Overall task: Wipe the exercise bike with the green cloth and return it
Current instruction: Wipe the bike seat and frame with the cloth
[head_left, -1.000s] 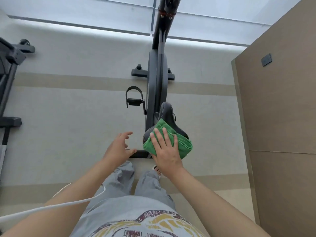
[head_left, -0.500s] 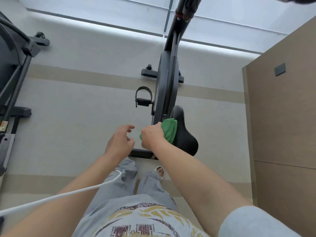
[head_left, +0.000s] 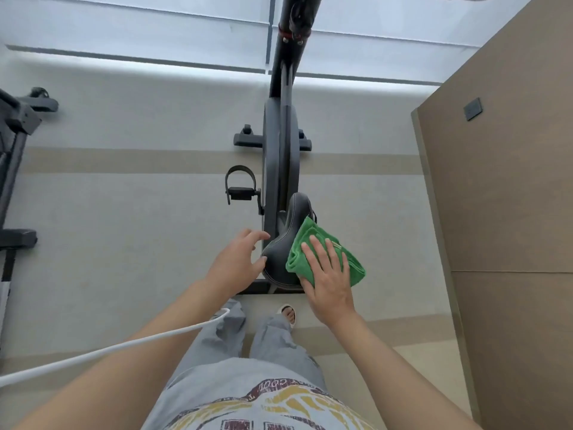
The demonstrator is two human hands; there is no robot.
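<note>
Green cloth [head_left: 322, 252] folded, lying on right half of the black saddle [head_left: 280, 262] of the exercise bike [head_left: 280, 156], its right edge hanging past the saddle rim. Right hand [head_left: 328, 274] flat on top of cloth, fingers straight and spread a bit, pressing it onto the seat; not curled round it. Left hand [head_left: 232, 265] just left of saddle, fingers relaxed and slightly bent, fingertips at or touching the saddle's left edge, can't tell if real contact; holds nothing.

Bike stands in mid scene, frame running away from the person toward far side; saddle nose points far. Left pedal w/ strap [head_left: 240, 187] sticks out on left of frame. Front stabiliser bar [head_left: 273, 139] crosses the frame further off. Stem w/ red ring [head_left: 293, 29] at top of view.

Person's grey trousers [head_left: 248, 346] and one foot in a light sandal [head_left: 288, 315] near, below the saddle. Printed grey shirt [head_left: 257, 405] at bottom edge. White cable [head_left: 117, 349] runs from left edge across the left forearm.

Floor light grey w/ beige stripes [head_left: 124, 161]. Tan panel wall [head_left: 502, 212] on right, small dark plate [head_left: 473, 109] on it. Part of another dark machine [head_left: 15, 135] at left edge.
</note>
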